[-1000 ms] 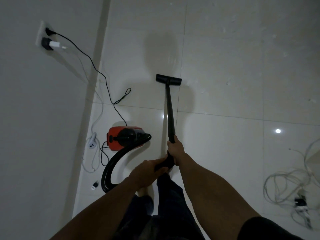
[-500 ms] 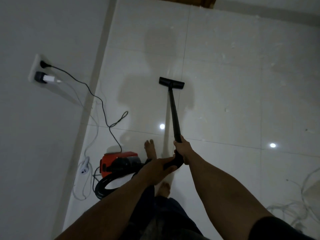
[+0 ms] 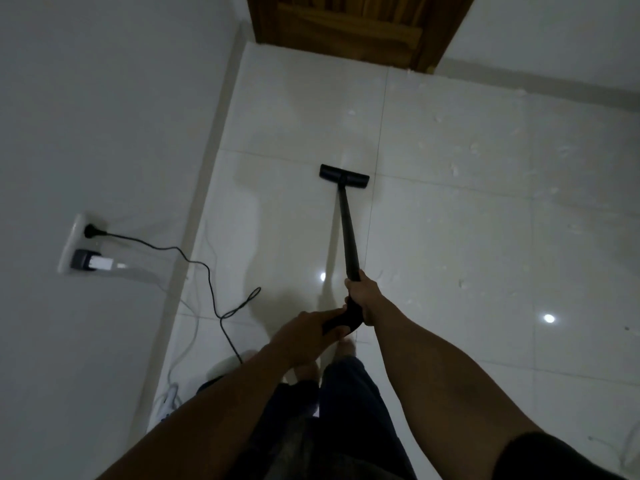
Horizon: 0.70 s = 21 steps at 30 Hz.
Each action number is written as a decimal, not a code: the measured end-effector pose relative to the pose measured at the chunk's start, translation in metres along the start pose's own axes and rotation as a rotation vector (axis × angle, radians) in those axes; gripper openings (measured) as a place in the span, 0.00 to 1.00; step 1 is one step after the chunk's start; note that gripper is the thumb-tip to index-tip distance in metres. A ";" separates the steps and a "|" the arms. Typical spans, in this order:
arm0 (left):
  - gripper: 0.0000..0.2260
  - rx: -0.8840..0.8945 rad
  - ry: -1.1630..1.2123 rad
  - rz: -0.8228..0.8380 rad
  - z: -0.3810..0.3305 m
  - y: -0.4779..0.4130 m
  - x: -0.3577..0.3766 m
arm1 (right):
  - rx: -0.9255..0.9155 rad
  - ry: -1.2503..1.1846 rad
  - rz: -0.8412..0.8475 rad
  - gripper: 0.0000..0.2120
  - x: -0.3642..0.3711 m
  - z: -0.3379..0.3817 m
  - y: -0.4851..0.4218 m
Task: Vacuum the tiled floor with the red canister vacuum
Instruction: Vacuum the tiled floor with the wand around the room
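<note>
Nearest the camera, both forearms reach forward over dark trousers. The left hand (image 3: 304, 332) is curled shut around the bent black grip (image 3: 341, 320) at the near end of the vacuum wand (image 3: 349, 233). Just beyond it, the right hand (image 3: 363, 297) is wrapped tightly around the wand's lower shaft, thumb side towards the floor head, so the two hands sit one after the other along the same tube, almost touching.

From the right hand the wand runs away from the person, its long axis nearly straight ahead with a slight lean to the left, pointing at the wooden door (image 3: 349, 26) at the far end of the room. The floor head (image 3: 344, 176) lies flat on the tiled floor (image 3: 485, 237), set crosswise to the wand, just short of a grout line and well short of the door.

Left of the wand, a black power cord (image 3: 207, 275) loops across the tiles from the wall socket (image 3: 81, 245), which also carries a white charger.

Compared with half a second ago, the door has come fully into view, the floor head is closer to it, and the red canister, then beside the left forearm, is now hidden; only a dark edge shows by the left arm.
</note>
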State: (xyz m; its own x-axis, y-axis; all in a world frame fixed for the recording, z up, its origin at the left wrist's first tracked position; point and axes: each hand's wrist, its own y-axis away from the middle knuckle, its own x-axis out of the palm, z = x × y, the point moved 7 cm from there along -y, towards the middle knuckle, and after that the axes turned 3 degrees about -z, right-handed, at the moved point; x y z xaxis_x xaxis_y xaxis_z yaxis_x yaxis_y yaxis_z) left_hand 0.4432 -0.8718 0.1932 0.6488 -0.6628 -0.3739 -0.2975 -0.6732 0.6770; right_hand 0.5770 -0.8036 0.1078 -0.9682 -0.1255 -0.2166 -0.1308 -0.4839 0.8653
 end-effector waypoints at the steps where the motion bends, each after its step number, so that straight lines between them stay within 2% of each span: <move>1: 0.22 0.007 0.005 -0.007 -0.003 -0.008 -0.012 | -0.001 0.001 -0.002 0.20 0.000 0.014 -0.006; 8: 0.22 0.020 -0.052 -0.053 -0.034 -0.078 -0.095 | 0.004 0.011 0.015 0.14 -0.004 0.117 -0.053; 15: 0.23 -0.071 0.044 -0.042 -0.060 -0.195 -0.172 | -0.059 0.064 0.006 0.19 -0.015 0.233 -0.151; 21: 0.22 -0.119 0.098 -0.071 -0.093 -0.276 -0.235 | -0.011 0.087 -0.008 0.24 -0.023 0.315 -0.227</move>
State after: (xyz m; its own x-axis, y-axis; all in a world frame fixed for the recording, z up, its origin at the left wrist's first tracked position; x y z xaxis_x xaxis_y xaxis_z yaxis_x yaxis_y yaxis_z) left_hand 0.4376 -0.4996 0.1529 0.7323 -0.5757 -0.3636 -0.1672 -0.6697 0.7236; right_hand 0.5621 -0.4175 0.0587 -0.9449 -0.1962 -0.2621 -0.1355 -0.4944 0.8586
